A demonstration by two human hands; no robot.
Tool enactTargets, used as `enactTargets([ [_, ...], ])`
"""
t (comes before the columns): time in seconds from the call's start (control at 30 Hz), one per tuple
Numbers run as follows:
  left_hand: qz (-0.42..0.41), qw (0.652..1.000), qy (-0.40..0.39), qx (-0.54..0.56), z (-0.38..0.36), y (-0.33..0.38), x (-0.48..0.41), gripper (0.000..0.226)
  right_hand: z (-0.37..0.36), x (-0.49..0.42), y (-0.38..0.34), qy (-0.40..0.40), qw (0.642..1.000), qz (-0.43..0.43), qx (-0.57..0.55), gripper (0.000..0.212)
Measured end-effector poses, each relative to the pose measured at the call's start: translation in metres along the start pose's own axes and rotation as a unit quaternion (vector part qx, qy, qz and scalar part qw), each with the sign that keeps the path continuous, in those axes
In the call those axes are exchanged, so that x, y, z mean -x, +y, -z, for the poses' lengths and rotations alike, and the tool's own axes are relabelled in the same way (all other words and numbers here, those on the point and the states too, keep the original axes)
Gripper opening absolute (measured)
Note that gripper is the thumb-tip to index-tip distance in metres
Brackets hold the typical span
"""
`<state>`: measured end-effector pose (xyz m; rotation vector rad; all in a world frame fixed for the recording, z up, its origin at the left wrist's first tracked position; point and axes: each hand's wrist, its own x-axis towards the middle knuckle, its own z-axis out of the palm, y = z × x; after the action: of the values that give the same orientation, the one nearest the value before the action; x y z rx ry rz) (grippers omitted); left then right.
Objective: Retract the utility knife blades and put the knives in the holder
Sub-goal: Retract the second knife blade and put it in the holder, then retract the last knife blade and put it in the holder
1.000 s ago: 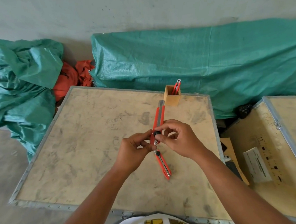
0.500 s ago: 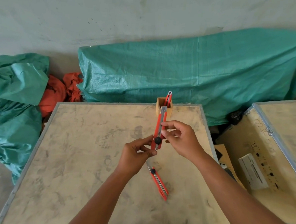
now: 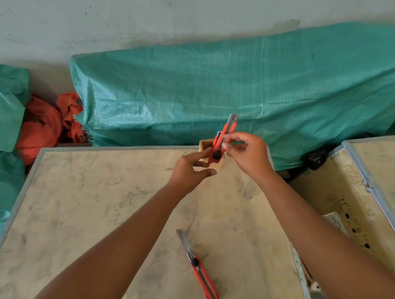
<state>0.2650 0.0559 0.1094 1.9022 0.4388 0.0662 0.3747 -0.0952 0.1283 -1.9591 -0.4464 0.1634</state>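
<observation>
A red utility knife (image 3: 226, 135) with a black slider knob is held upright and tilted, directly over the small wooden holder (image 3: 205, 145) at the far edge of the board. My left hand (image 3: 191, 170) pinches its lower end and my right hand (image 3: 246, 155) grips its middle from the right. Behind the held knife, another red knife (image 3: 217, 137) shows at the holder's mouth. A second loose red knife (image 3: 200, 269) lies flat on the board near me, its metal blade extended toward the far side.
The work surface is a plywood crate lid (image 3: 85, 214) with metal edging. A green tarp-covered bulk (image 3: 246, 88) lies behind it, orange cloth (image 3: 44, 126) at the left. An open wooden crate (image 3: 347, 200) with a white box stands to the right.
Both hands carried the held knife away from me, from above the board's middle to over the holder. The knife on the board stayed where it lay.
</observation>
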Motion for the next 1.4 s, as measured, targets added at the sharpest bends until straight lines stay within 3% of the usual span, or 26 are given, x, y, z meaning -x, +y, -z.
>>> enactTargets([
  [0.2,0.03,0.997,0.021,-0.067,-0.016,-0.01,-0.051,0.072,-0.043,-0.05,0.049,0.033,0.996,0.041,0.073,0.021],
  [0.5,0.068,0.991,0.018,-0.11,-0.034,-0.052,-0.091,0.053,-0.076,-0.062,0.083,0.016,0.982,0.106,0.154,0.025],
  [1.0,0.096,0.991,0.054,-0.072,-0.022,-0.038,-0.034,0.057,-0.056,-0.012,0.074,0.034,0.98,0.126,0.148,0.029],
  [1.1,0.124,0.985,0.088,-0.079,-0.019,-0.053,0.021,0.059,-0.046,0.037,0.069,0.001,0.981,0.129,0.143,0.025],
  [1.27,0.162,0.982,0.092,-0.034,-0.025,-0.077,0.084,0.06,-0.047,0.084,0.083,-0.094,0.988,0.042,0.112,0.025],
  [1.4,0.21,0.972,0.103,-0.031,-0.043,-0.106,0.164,0.063,-0.053,0.148,0.088,-0.196,0.973,-0.024,0.116,0.025],
])
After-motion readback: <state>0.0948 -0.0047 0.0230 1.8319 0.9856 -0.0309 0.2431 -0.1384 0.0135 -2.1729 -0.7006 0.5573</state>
